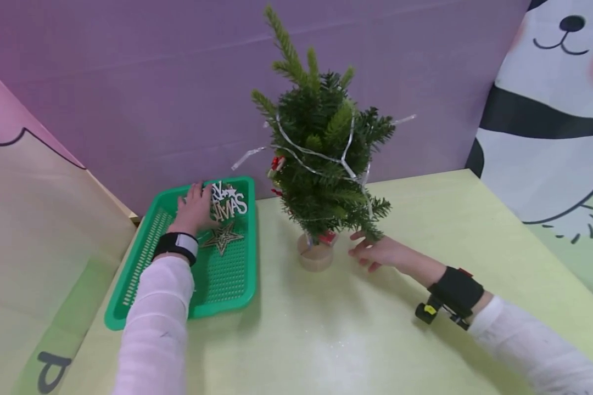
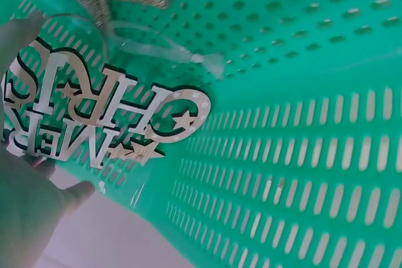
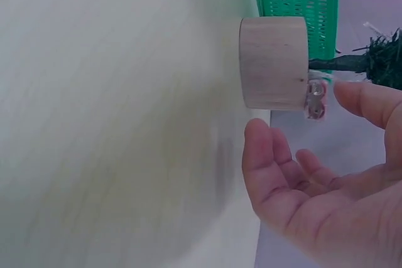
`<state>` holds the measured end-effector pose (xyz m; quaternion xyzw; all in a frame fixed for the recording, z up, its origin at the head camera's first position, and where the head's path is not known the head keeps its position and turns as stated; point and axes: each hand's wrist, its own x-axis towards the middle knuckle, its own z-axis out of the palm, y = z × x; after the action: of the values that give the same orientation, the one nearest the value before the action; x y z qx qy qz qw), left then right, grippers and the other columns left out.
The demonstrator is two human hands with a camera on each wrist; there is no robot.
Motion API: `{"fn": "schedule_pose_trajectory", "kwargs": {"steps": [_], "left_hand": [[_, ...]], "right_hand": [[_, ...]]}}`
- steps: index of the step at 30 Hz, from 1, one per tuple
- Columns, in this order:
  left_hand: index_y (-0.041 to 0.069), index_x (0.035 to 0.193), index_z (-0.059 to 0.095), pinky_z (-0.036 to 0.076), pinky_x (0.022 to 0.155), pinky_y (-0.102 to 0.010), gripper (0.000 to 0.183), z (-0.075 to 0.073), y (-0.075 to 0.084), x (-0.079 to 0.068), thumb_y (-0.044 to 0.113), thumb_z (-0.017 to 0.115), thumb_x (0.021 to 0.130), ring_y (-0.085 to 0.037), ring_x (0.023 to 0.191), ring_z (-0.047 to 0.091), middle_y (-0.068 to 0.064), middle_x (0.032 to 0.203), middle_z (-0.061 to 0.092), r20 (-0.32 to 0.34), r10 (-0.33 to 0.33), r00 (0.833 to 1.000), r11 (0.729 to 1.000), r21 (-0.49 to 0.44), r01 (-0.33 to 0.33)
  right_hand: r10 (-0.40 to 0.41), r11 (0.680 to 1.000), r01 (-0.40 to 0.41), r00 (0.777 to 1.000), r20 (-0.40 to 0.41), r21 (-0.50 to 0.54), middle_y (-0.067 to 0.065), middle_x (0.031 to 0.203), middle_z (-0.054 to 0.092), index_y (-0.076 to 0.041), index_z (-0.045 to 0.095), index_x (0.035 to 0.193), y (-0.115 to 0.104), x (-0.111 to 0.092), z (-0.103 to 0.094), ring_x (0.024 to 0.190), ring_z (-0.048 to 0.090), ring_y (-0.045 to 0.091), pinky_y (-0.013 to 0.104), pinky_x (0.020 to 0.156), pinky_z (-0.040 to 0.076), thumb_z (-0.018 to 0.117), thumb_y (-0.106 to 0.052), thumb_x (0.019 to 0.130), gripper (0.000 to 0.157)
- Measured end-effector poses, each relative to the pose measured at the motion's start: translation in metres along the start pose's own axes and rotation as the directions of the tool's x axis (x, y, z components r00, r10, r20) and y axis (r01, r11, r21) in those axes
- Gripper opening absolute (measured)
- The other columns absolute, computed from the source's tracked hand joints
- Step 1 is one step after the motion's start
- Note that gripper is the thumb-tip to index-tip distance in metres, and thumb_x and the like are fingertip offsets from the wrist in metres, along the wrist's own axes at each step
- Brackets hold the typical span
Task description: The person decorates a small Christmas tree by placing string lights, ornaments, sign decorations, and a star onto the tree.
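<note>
My left hand (image 1: 195, 208) reaches into the green basket (image 1: 251, 263), fingers spread over the left end of a wooden "Merry Christmas" sign (image 1: 233, 207). In the left wrist view, the sign (image 2: 116, 108) lies between the thumb at upper left and the fingers below. A glittery star ornament (image 1: 222, 237) rests just nearer than the sign. Beside the small Christmas tree (image 1: 321, 131), my right hand (image 1: 375, 252) holds nothing. Its fingers are loosely bent, palm toward the round wooden base (image 3: 274, 64), with a gap between them.
Clear tinsel-like light strands (image 1: 301, 151) wrap the tree, their ends sticking out both sides. Red ornaments (image 1: 278, 163) hang at its left, and another red ornament (image 1: 328, 237) sits by the base. A purple backdrop (image 1: 178, 109) rises behind the pale table (image 1: 296, 351).
</note>
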<state>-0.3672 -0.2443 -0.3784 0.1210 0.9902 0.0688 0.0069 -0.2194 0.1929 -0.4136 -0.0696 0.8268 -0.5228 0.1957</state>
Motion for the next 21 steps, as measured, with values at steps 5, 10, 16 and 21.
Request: {"fn": "schedule_pose_trajectory", "kwargs": {"steps": [5, 10, 16, 21], "left_hand": [[-0.003, 0.148, 0.007, 0.023, 0.102, -0.068, 0.109, -0.016, -0.006, -0.005, 0.029, 0.08, 0.073, -0.048, 0.134, 0.02, -0.032, 0.147, 0.017, -0.047, 0.002, 0.999, 0.998, -0.056, -0.004], [0.002, 0.15, 0.002, 0.018, 0.103, -0.07, 0.113, -0.047, -0.002, -0.019, 0.034, 0.079, 0.074, -0.05, 0.134, 0.018, -0.031, 0.147, 0.019, -0.128, -0.026, 0.991, 0.986, -0.164, 0.005], [0.01, 0.151, 0.009, 0.013, 0.103, -0.065, 0.114, -0.086, 0.018, -0.04, 0.042, 0.081, 0.069, -0.047, 0.131, 0.026, -0.023, 0.147, 0.029, -0.345, -0.016, 0.939, 0.968, -0.239, -0.071], [0.018, 0.15, 0.014, 0.011, 0.103, -0.049, 0.107, -0.117, 0.048, -0.068, 0.041, 0.08, 0.069, -0.032, 0.13, 0.026, -0.009, 0.149, 0.027, -0.576, -0.026, 0.817, 0.964, -0.231, -0.132]], "right_hand": [[-0.049, 0.992, 0.06, 0.994, 0.097, -0.107, 0.019, 0.109, 0.06, 0.002, 0.045, 0.131, -0.009, -0.009, -0.002, 0.087, 0.061, 0.03, 0.04, 0.071, 0.056, 0.062, -0.023, 0.09, 0.051], [-0.083, 0.948, 0.158, 0.961, 0.263, -0.278, 0.013, 0.1, 0.066, -0.004, 0.054, 0.124, -0.027, -0.024, -0.003, 0.084, 0.063, 0.029, 0.041, 0.071, 0.055, 0.057, -0.027, 0.093, 0.038], [-0.173, 0.895, 0.306, 0.908, 0.38, -0.324, 0.0, 0.086, 0.067, -0.01, 0.059, 0.116, -0.051, -0.046, 0.004, 0.077, 0.064, 0.019, 0.036, 0.069, 0.055, 0.055, -0.027, 0.095, 0.027], [-0.273, 0.805, 0.452, 0.857, 0.437, -0.384, -0.011, 0.088, 0.066, -0.018, 0.06, 0.114, -0.068, -0.064, 0.011, 0.081, 0.062, 0.002, 0.026, 0.075, 0.053, 0.051, -0.033, 0.097, 0.024]]}}
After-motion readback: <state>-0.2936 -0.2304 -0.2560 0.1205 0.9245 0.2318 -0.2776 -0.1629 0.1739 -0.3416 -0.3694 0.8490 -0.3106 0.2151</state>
